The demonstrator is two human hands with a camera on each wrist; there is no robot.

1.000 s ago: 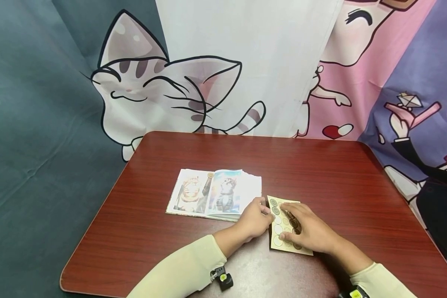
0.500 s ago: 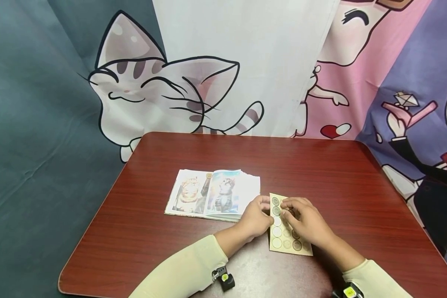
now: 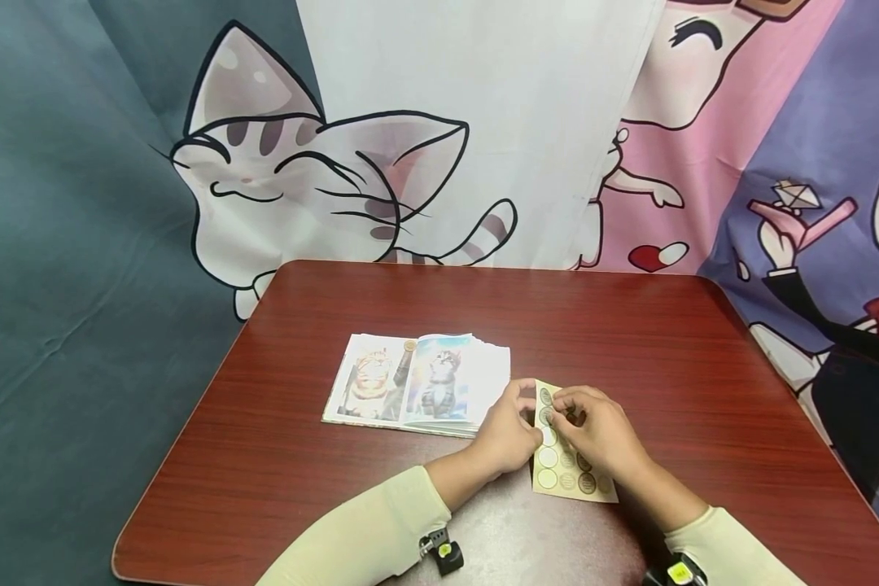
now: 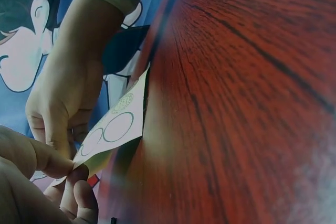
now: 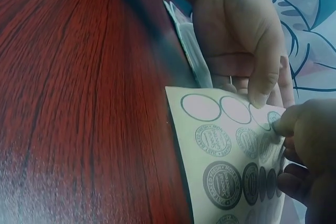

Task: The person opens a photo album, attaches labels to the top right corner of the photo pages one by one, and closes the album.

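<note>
A cream sheet of round stickers (image 3: 566,482) is tilted over the table, its left column partly blank white circles and partly printed ones. My left hand (image 3: 504,435) pinches its left edge between thumb and fingers; the grip shows close up in the left wrist view, where the left hand (image 4: 31,177) bends the sheet (image 4: 123,116). Over the upper part of the sheet, my right hand (image 3: 604,431) has thumb and forefinger drawn together at a round sticker (image 5: 273,119) beside the blank circles. The right fingers (image 5: 294,121) hide part of that sticker.
An open photo album (image 3: 483,378) with cat pictures lies left of the sheet, close to my left hand. Both rest on a reddish-brown table (image 3: 322,505). Cartoon-printed cloth (image 3: 410,73) hangs behind the table. Each sleeve carries a small wrist camera (image 3: 447,553).
My right thumb and forefinger have closed together and shifted toward the sheet's upper left. My left hand has moved slightly right and up with the sheet's edge. The album stays put.
</note>
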